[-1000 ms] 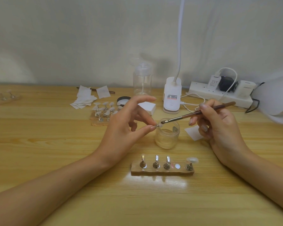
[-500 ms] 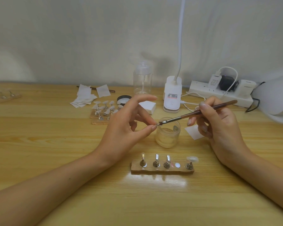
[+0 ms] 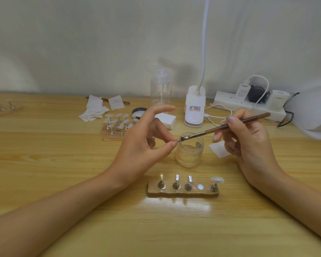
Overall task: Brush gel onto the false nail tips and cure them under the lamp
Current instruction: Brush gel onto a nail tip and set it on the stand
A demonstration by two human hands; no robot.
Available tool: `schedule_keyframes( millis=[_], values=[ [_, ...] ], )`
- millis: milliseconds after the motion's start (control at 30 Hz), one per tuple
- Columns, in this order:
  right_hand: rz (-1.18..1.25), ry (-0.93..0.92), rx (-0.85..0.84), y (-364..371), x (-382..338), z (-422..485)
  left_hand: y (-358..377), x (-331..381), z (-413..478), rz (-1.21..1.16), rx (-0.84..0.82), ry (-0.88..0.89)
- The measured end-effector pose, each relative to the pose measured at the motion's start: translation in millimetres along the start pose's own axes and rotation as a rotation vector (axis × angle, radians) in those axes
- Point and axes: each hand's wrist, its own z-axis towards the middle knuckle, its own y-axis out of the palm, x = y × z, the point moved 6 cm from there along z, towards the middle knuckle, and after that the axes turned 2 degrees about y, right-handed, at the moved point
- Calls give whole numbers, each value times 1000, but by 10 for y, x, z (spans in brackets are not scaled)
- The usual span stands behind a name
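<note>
My left hand (image 3: pixel 145 143) pinches a small clear nail tip (image 3: pixel 178 140) between thumb and a finger, just left of the glass gel jar (image 3: pixel 189 153). My right hand (image 3: pixel 248 143) grips a brown brush (image 3: pixel 224 127), whose bristles touch the pinched tip above the jar's rim. In front of the jar lies a wooden holder (image 3: pixel 183 191) with several metal pegs; only the rightmost peg carries a nail tip (image 3: pixel 217 180). The white curing lamp (image 3: pixel 313 112) sits at the far right edge, partly cut off.
A second holder with several nail tips (image 3: pixel 117 125) stands behind my left hand, next to white wipes (image 3: pixel 96 108). A clear pump bottle (image 3: pixel 160 88), a white desk lamp base (image 3: pixel 195 108), a power strip (image 3: pixel 248 104) and a small white pad (image 3: pixel 219 149) stand nearby.
The brush has slid slightly left along the pinched tip, from over the jar's middle toward my left fingertips. Both hands otherwise stay in place.
</note>
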Motion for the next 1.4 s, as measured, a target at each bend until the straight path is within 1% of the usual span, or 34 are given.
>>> schedule_keyframes(
  millis=[233,367,567,733,833,933,1033,1167,1233,1333,1400],
  values=[
    [-36,12,32,4,18,-6,1,-9,0,-4,-10,8],
    [-3,-19,58,-40,-14,-6,6,-14,1,-9,-16,15],
    [-21,-44,-3,9,-15,-14,18,-15,9,-19,-30,24],
    [-45,-13,26,1,14,-9,22,-16,12,-33,-28,25],
    [-17,-34,47,-32,-9,-7,17,-29,10,-29,-30,29],
    [-1,-59,24,-23,-34,-9,14,-33,13,-23,-29,33],
    [-23,-42,9,0,-14,-15,16,-33,13,-28,-28,34],
    [-56,-16,54,-37,3,-18,15,-30,13,-39,-27,34],
    [-33,-35,61,-50,-16,-19,13,-31,13,-34,-28,37],
    [-15,-61,15,-9,-49,-28,11,-41,12,-34,-28,34],
    [-39,-46,4,15,-36,-34,12,-43,14,-37,-27,32]
  ],
)
